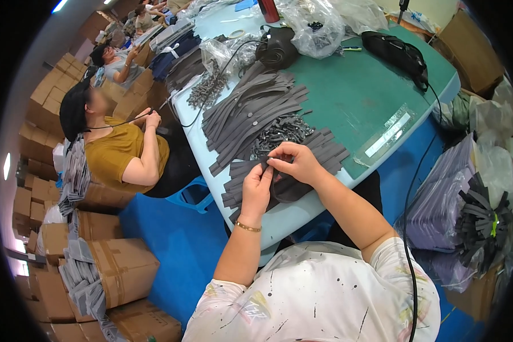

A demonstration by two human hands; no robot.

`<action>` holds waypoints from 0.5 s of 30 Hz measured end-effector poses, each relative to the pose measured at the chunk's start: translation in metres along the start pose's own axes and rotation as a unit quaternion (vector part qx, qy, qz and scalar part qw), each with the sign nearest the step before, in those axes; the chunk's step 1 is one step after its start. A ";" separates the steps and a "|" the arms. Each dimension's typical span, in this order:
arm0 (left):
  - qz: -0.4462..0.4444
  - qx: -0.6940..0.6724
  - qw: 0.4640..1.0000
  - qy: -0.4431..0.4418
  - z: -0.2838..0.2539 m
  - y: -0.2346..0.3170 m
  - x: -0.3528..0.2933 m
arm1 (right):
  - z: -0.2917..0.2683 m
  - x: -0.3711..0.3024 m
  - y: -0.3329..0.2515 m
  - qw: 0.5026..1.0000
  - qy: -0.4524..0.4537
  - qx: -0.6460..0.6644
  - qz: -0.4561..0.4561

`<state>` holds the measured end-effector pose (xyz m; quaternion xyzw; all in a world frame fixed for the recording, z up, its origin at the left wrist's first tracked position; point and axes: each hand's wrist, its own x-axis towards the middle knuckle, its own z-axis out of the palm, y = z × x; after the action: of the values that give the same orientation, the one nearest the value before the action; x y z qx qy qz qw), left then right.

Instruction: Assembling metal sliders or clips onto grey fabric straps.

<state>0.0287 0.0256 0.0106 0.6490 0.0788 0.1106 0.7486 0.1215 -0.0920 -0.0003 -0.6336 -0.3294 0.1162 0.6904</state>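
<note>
left hand [256, 191]: pinching dark strap [286, 190] | right hand [297, 163]: fingertips closed on it too | small parts [280, 132] (heaped) just beyond

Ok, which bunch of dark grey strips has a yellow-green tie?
The splayed bunch at far right, by the plastic-wrapped lilac stack; the dark grey strips on the green-topped table show none.

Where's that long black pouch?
In the head view, the black pouch lies toward the far right of the green mat, to the right of a bunched clear plastic bag.
</note>
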 end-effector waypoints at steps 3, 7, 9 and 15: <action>-0.008 0.002 1.000 -0.003 -0.001 -0.002 -0.002 | -0.001 0.000 0.001 0.999 0.033 -0.018 0.004; 0.002 0.013 1.000 0.001 -0.001 -0.002 -0.004 | 0.000 -0.003 -0.001 0.997 0.017 -0.056 -0.047; 0.008 0.024 1.000 0.002 -0.001 -0.003 -0.003 | -0.003 0.000 0.002 0.997 0.005 -0.055 -0.047; -0.007 0.061 0.998 -0.010 -0.003 -0.003 0.001 | -0.005 0.001 0.000 0.999 0.028 0.022 -0.027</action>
<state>0.0291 0.0288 0.0073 0.6940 0.0828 0.0940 0.7090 0.1255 -0.0956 -0.0001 -0.6116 -0.3246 0.0870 0.7162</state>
